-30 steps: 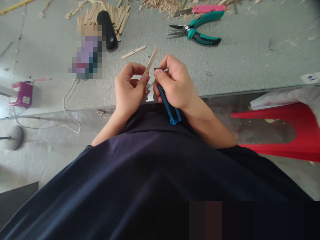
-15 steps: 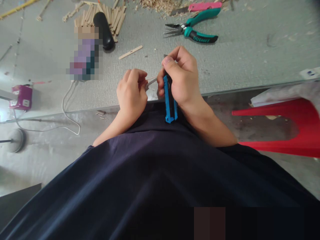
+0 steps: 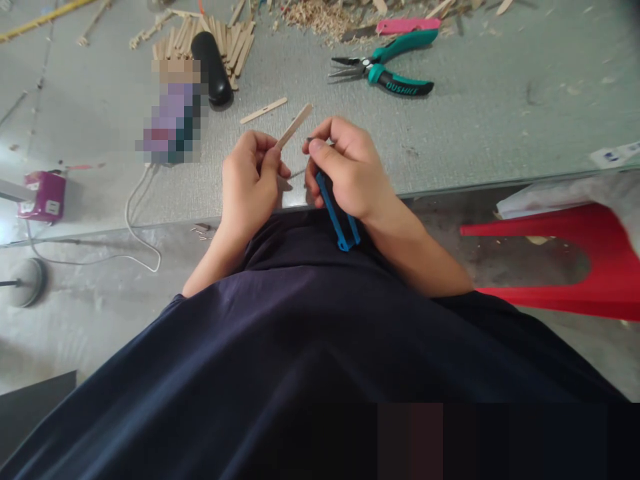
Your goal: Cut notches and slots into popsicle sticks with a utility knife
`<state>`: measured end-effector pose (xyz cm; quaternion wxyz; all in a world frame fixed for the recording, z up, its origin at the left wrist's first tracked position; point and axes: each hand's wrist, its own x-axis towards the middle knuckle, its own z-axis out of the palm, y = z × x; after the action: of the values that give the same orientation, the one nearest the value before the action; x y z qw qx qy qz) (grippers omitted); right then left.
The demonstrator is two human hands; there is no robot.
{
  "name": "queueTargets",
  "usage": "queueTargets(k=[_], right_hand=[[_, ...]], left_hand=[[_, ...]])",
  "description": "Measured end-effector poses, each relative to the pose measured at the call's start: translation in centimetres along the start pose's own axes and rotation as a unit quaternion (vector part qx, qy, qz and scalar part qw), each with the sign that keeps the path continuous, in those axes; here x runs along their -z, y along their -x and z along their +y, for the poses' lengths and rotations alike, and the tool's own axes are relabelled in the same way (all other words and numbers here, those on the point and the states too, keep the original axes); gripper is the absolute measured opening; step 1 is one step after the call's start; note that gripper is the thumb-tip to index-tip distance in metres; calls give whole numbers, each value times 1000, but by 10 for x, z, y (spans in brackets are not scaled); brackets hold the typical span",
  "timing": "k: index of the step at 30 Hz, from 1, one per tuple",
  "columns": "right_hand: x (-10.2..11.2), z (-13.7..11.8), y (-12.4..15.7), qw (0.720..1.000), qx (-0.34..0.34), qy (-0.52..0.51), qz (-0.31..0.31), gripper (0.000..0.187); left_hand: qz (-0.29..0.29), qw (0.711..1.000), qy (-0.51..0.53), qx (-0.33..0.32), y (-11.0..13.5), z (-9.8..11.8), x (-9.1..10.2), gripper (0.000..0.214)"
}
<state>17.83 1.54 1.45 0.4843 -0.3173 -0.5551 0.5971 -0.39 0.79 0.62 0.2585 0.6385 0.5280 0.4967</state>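
My left hand is closed, pinching a wooden craft stick that slants up to the right past the thumb. Close by on the right, my right hand wraps round a blue and black utility knife. The knife's blue end hangs down toward my dark shirt, and a small dark tip shows at the thumb. The stick and knife are apart. Beyond my hands, another craft stick with a small slot lies flat on the table.
Needle-nose pliers with green handles lie beyond my right hand, near a pink-handled tool and wood shavings. A black case rests by a pile of craft sticks. A red stool stands at right below the table edge.
My left hand has turned upward, and the craft stick now shows plainly above its thumb. My right hand has moved slightly down and left, with the knife tilted more.
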Motion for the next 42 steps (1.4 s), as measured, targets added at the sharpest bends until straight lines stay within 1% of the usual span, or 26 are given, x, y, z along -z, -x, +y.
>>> queueTargets(k=[2,3,5,10,13,16,19,24,34,42], right_hand=[[0,0,1,1000,-10,18,-19,29],[0,-1,1,999,-12,23,-19,31],[0,-1,2,999,-5,29,-15,35],[2,-5,1,999,-9,35,-20,36],[3,-6,0,999,-18,27,-25,36],[3,-6,-1,999,-24,28,-30,37],[4,-6,-1,999,-24,37,-28,39],[4,-7,-1,998,-19,55,-29,36],[3,-9,-2,996,-24,77,-28,37],[2,-8,-3,995,-32,87,-27,41]], left_hand=[[-20,999,44,21,3,2,-7,18],[-26,998,56,18,4,2,-11,19],[-26,997,71,-1,4,0,-17,23],[-5,995,76,-67,3,-6,-22,36],[0,992,78,-98,4,-4,-23,43],[0,991,73,-115,6,1,-25,50],[2,992,59,-111,7,4,-27,53],[-8,993,48,-105,7,2,-28,56],[-5,989,68,-132,7,-6,-28,44],[-9,989,90,-119,7,-7,-30,51]])
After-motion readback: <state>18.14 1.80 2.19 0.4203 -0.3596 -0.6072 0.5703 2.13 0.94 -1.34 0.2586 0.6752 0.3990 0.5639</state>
